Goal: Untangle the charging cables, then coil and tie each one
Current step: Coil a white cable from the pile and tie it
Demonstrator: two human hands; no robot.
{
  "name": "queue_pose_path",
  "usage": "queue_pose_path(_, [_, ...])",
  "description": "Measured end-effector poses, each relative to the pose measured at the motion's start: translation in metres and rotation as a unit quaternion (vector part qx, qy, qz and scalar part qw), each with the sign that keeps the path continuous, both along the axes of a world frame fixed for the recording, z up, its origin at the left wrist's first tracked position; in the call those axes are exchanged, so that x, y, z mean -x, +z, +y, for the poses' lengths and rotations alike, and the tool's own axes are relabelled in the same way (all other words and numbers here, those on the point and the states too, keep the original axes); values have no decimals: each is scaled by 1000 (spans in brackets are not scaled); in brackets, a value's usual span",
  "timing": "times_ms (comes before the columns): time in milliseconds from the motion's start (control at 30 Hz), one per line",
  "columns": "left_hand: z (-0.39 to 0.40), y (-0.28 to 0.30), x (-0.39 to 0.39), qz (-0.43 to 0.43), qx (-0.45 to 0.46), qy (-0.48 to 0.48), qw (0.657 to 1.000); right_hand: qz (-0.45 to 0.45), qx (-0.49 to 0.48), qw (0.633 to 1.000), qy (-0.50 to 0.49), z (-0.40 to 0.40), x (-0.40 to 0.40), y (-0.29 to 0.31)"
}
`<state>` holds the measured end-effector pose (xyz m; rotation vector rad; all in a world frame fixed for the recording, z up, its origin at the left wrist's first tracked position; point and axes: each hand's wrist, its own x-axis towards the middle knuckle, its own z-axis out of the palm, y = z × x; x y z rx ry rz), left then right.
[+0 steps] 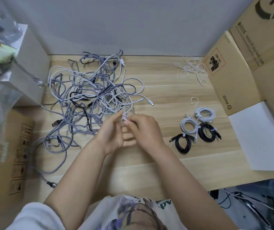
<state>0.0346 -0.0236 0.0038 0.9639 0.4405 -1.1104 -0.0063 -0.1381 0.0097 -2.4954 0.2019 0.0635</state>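
Hands: left hand [111, 133] and right hand [141, 130] meet at table centre, fingertips pinching one white cable [124, 113].
Pose: both forearms angle inward, palms facing each other.
Relation: cable runs up and left from the pinch into the tangle [89, 90]; left hand lies nearer it.
Done: four tied coils [197, 127] right.
Far: loose ties [191, 68] near the cardboard box [232, 77].
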Motion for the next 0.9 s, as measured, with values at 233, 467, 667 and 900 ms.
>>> queue_pose_path(233, [-13, 3, -33, 77, 72, 126, 986, -67, -33, 997, 3, 5, 10, 24])
queue_pose_path(467, [9, -12, -76, 113, 85, 266, 953, -91, -205, 967, -120, -16, 25, 70])
queue_pose_path(667, [7, 4, -72, 36, 88, 268, 959, -46, -189, 972, -129, -30, 28, 79])
queue_pose_path(900, [-19, 19, -33, -107, 157, 174, 966, 84, -251, 960, -92, 8, -1, 49])
